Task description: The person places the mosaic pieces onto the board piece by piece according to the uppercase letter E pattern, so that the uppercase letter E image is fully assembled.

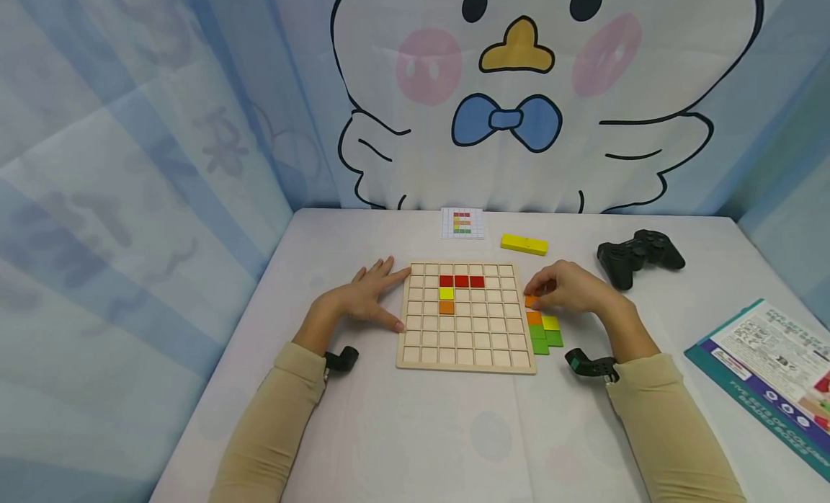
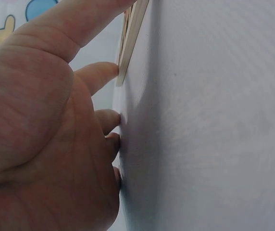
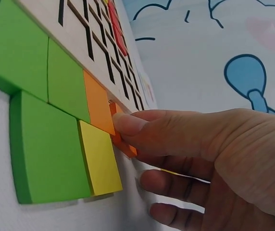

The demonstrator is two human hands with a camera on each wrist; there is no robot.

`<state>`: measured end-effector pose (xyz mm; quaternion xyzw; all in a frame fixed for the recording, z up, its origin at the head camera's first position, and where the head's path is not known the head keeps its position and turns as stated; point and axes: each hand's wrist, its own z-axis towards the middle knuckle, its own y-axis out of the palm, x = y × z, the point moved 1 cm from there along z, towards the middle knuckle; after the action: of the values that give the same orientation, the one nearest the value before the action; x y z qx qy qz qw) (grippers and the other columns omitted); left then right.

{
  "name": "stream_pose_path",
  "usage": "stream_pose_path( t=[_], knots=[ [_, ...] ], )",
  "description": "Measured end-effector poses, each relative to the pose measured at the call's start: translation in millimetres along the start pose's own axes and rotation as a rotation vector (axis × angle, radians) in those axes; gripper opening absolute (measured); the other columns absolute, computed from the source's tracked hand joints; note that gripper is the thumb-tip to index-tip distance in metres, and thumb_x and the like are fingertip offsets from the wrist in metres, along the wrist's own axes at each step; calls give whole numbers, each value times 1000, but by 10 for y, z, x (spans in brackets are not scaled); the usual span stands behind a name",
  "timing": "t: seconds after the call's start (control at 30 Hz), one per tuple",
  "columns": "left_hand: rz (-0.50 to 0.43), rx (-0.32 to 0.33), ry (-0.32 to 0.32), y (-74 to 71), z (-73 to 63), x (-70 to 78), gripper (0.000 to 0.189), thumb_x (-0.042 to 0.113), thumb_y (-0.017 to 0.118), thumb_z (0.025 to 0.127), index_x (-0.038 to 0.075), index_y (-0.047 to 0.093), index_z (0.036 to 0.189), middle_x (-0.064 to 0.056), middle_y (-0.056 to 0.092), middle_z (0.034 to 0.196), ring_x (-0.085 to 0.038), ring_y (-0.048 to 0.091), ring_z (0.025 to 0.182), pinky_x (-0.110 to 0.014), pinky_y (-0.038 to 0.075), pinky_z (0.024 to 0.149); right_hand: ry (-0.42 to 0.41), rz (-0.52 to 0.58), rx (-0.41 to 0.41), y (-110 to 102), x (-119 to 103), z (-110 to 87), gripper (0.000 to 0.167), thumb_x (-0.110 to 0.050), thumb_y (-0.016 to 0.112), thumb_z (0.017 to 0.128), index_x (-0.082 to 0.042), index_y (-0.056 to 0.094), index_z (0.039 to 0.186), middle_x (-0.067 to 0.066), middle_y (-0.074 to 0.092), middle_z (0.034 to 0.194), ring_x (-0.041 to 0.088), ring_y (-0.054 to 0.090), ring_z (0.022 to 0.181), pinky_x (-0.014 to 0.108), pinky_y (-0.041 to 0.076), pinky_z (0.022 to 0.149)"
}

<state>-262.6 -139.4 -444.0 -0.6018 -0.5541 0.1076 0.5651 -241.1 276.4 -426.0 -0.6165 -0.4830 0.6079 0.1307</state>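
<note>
A wooden grid board (image 1: 467, 370) lies on the table with three red tiles (image 1: 461, 281) in a row, and a yellow tile (image 1: 447, 293) and an orange one (image 1: 447, 308) below the left one. My left hand (image 1: 363, 295) is spread against the board's left edge, thumb and index finger touching its frame. Beside the right edge, my right hand (image 1: 572, 287) pinches an orange tile (image 3: 129, 146) between thumb and fingers. Just nearer lie another orange tile (image 3: 98, 101), a yellow tile (image 3: 100, 159) and three green tiles (image 3: 51, 149).
Behind the board are a small pattern card (image 1: 478, 230) and a yellow bar (image 1: 524, 244). A black game controller (image 1: 640, 256) sits at the back right, with a printed booklet (image 1: 746, 388) at the right edge. Curtains (image 1: 214, 128) stand behind and beside the table.
</note>
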Motion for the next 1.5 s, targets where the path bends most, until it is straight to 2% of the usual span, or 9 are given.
stream_pose_path(
  t=[0.2,0.5,0.7,0.8,0.97,1.2,1.5],
  knots=[
    [2,-3,-1,-9,-12,10,120,62,85,77,32,14,169,-12,-12,175,-30,-15,162,-53,-11,130,-1,12,5,6,4,0,18,-12,80,90,-10,79,108,2,74,99,22,59,89,35,51,83],
    [3,-2,3,-9,-5,7,119,61,85,77,31,15,169,-13,-12,175,-31,-16,162,-54,-11,130,-10,44,25,7,5,-1,15,-12,82,90,-10,71,100,4,67,91,23,57,87,32,49,79],
    [-7,-4,6,-5,-8,-10,120,61,85,77,31,14,169,-13,-12,175,-31,-16,162,-54,-11,130,-10,118,55,22,23,6,8,-3,72,95,-5,68,103,9,69,93,23,61,82,27,54,71],
    [-15,-7,8,-2,-8,-14,120,62,85,76,31,14,169,-13,-12,175,-30,-17,162,-54,-11,130,-12,126,100,22,24,2,7,-4,69,98,-6,70,105,10,70,96,22,63,82,26,55,71],
    [-8,0,11,-1,-3,-16,120,62,85,76,31,15,168,-13,-12,175,-30,-17,162,-54,-11,130,-16,127,163,-1,0,1,10,-7,70,99,-8,73,109,10,71,101,23,63,85,25,55,72],
    [-2,0,9,-4,-2,-11,120,62,85,77,31,15,168,-12,-12,175,-30,-17,162,-53,-11,130,-23,192,187,-10,-29,13,17,-11,70,100,-7,73,116,12,71,104,26,65,87,27,58,77],
    [-4,1,9,-3,2,-13,120,63,85,76,32,15,168,-12,-12,175,-30,-17,162,-53,-12,130,-84,225,211,54,-186,47,28,-15,74,98,-6,72,125,13,73,115,27,61,95,19,53,80]
  ],
)
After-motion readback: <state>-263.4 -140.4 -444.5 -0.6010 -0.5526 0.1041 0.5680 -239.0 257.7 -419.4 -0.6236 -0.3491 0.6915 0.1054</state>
